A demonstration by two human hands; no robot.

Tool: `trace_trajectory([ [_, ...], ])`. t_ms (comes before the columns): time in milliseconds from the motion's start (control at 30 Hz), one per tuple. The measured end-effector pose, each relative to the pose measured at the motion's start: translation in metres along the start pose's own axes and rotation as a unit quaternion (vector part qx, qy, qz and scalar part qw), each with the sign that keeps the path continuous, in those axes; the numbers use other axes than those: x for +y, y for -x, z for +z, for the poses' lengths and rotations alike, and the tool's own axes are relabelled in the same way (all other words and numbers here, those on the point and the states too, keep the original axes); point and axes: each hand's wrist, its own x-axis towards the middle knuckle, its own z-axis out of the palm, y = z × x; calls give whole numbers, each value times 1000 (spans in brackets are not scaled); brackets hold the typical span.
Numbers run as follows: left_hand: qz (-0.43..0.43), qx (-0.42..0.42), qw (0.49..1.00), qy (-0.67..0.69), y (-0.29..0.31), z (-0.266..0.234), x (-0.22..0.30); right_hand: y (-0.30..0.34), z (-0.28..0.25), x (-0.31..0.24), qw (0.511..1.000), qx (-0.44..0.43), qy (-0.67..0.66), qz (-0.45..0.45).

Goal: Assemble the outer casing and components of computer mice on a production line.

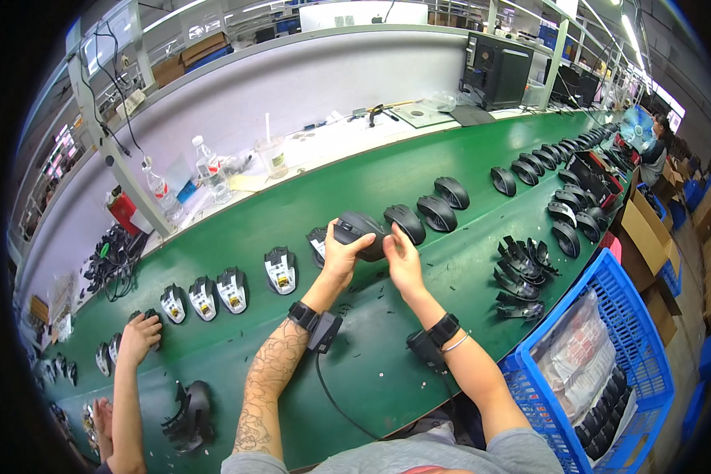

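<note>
Black mouse (359, 227) held up over green tabletop (355, 336), approx. mid-view, btwn both hands. L hand (341, 257): gripping, fingers curled round mouse body. R hand (404, 261): gripping too, thumb + fingers at mouse's R end. Both wrists w/ blk straps (444, 329); boxy module (324, 332) at L wrist, cable running down from it.

Just R of hands: 3 more blk mice (436, 213), close tog. Further along, row of blk mice (527, 172) toward far end. Nr R edge: pile of curved blk shells (517, 272). Blue crate (638, 371) beside tabletop, w/ plastic-wrapped pack + blk pcs inside.

L of hands: line of opened mice (231, 291), pale interiors showing; nearest one partly hidden behind L hand. Co-worker's hand (139, 338) at far L, fingers over small dk part, exact grip can't tell. Loose blk shells (189, 416) lower L, nr co-worker's arm.

Back ledge: 2 clear bottles (211, 171), cup w/ straw (272, 158), blk PC tower (495, 73). Tangled cables (112, 267), back L. Small dk scraps scattered on green surface.
</note>
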Motion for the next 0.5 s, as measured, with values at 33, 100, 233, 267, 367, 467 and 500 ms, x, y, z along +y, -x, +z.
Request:
trace_trajectory([
  [33,-1,-1,1000,0,0,0,2,-2,-3,1,969,-16,-181,170],
  [100,-7,5,1000,9,2,2,4,0,-10,2,943,-37,-259,207],
  [233,-12,-15,1000,8,2,1,1,0,-11,3,925,-23,-303,229],
  [267,-15,-17,1000,7,3,1,1,1,-10,3,922,-11,-310,232],
  [367,-34,-34,999,10,4,6,-1,-3,-20,15,920,7,-308,242],
  [467,-97,16,995,17,1,-3,-7,-5,-18,13,926,6,-284,249],
  [500,-163,39,983,81,-2,-6,2,-4,-16,11,926,9,-286,248],
])
